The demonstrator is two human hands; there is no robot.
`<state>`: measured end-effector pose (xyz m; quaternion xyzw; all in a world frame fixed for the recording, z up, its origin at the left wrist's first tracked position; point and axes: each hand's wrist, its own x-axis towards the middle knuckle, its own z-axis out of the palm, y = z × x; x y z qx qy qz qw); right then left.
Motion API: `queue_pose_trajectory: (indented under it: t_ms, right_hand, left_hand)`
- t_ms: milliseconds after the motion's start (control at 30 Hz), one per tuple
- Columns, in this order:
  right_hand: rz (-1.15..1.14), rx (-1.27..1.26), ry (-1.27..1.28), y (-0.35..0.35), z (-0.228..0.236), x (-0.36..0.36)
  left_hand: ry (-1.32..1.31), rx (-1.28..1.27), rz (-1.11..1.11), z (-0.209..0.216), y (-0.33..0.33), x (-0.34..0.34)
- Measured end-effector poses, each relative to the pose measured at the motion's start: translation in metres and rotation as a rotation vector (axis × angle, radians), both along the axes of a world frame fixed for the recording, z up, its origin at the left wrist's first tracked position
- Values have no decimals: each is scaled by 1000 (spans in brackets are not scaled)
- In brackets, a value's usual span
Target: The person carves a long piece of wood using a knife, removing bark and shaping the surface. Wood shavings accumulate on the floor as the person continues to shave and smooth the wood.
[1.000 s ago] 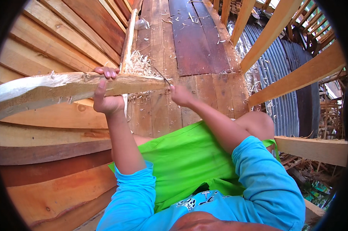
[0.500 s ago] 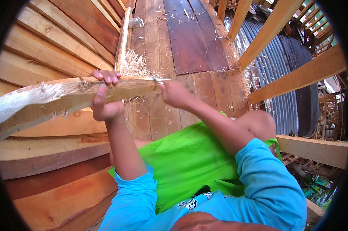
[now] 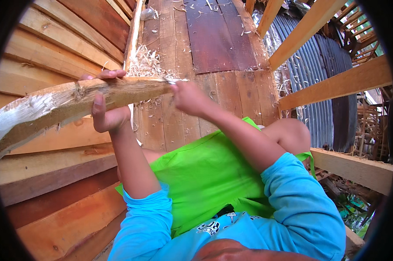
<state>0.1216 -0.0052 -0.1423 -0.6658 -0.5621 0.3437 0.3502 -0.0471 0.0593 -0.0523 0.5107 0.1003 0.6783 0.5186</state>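
Timber (image 3: 74, 103), taken as the landmark, is long, curved and partly pared; it runs from the left rim of the view to the right hand (image 3: 190, 98), on the far side of the person's lap; left hand (image 3: 111, 119) grips the timber between its two ends, thumb on the near face, fingers over the far edge; right hand is closed at the timber's right end, apparently on the handle of a thin blade (image 3: 168, 81), though the handle is hidden.

Pale shavings (image 3: 146, 61) lie heaped just beyond the timber; floorboards (image 3: 231, 93) extend to its right; a green cloth (image 3: 209, 174) covers the lap on its near side.

Step in hand is judged to be shaving the timber's right end; the next move calls for a firm left hold and a shallow, controlled stroke, clear of the left fingers.
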Motion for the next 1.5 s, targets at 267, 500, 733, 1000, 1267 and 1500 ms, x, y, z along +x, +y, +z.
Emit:
queue_pose_trajectory:
  t_ms: [267,500,733,1000,1267,1500]
  right_hand:
    - [73,-61,-128,-4,8,-1]
    - [1,-58,-127,-2,-27,12]
    - [75,6,-104,-16,48,-14]
    - [56,-32,-176,-8,-6,5]
    - [71,-261,-272,-10,-53,46]
    - [-2,-61,-118,-2,17,-11]
  left_hand:
    - [-38,-31,275,6,2,0]
    - [-63,-146,470,18,-5,25]
    - [-72,-205,552,19,-11,17]
    - [-34,-135,496,12,-7,5]
    - [-13,-16,441,20,-20,23]
    - [48,137,377,14,-14,6]
